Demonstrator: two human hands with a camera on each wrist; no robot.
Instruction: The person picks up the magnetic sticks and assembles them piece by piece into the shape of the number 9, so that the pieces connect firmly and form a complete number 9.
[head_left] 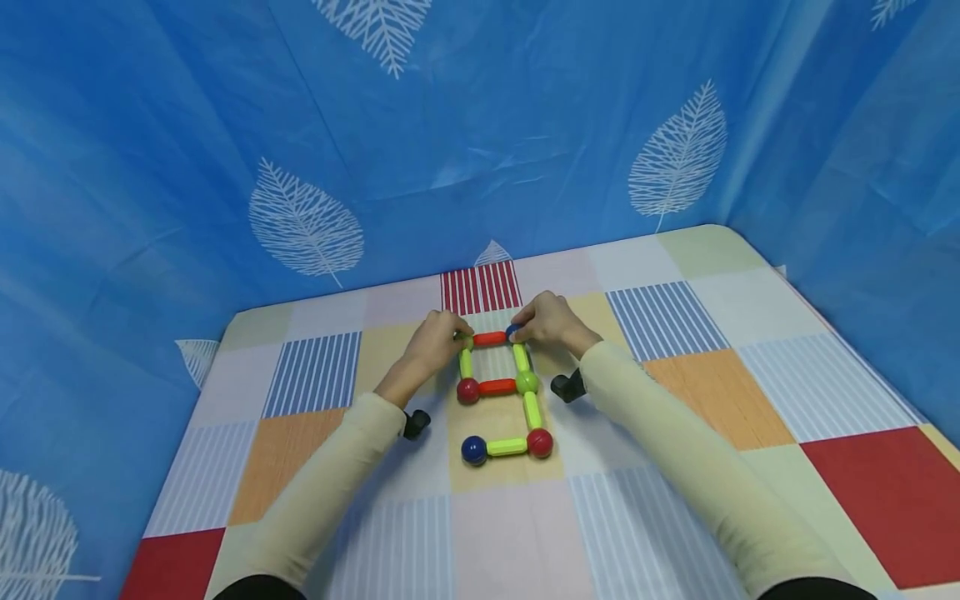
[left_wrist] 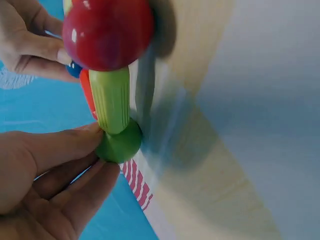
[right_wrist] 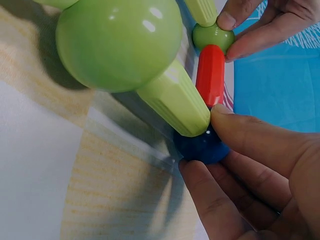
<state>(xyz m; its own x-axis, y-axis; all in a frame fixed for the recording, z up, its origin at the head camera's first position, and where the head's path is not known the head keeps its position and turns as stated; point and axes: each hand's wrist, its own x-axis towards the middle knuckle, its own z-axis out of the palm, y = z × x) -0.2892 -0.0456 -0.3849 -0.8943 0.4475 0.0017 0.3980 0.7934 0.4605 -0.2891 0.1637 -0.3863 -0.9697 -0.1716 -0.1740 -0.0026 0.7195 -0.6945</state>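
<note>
On the table lies a figure of coloured balls and rods. My left hand (head_left: 437,340) pinches the green ball (left_wrist: 120,143) at its far left corner. At the far right corner my right hand (head_left: 551,322) pinches a blue ball (right_wrist: 202,145) between thumb and fingers. A red rod (head_left: 490,338) joins these two balls. Yellow-green rods (head_left: 521,358) run back from them to a red ball (head_left: 468,391) and another green ball (head_left: 527,382), joined by a second red rod (head_left: 497,387). Nearer me, a red ball (head_left: 540,442), a yellow-green rod (head_left: 507,447) and a blue ball (head_left: 474,450) form the tail.
A patchwork-patterned cloth (head_left: 510,533) covers the table. Blue sheeting with white leaf prints (head_left: 480,150) hangs behind the table and along its sides. Dark wrist cameras (head_left: 567,387) sit on both wrists, close to the figure.
</note>
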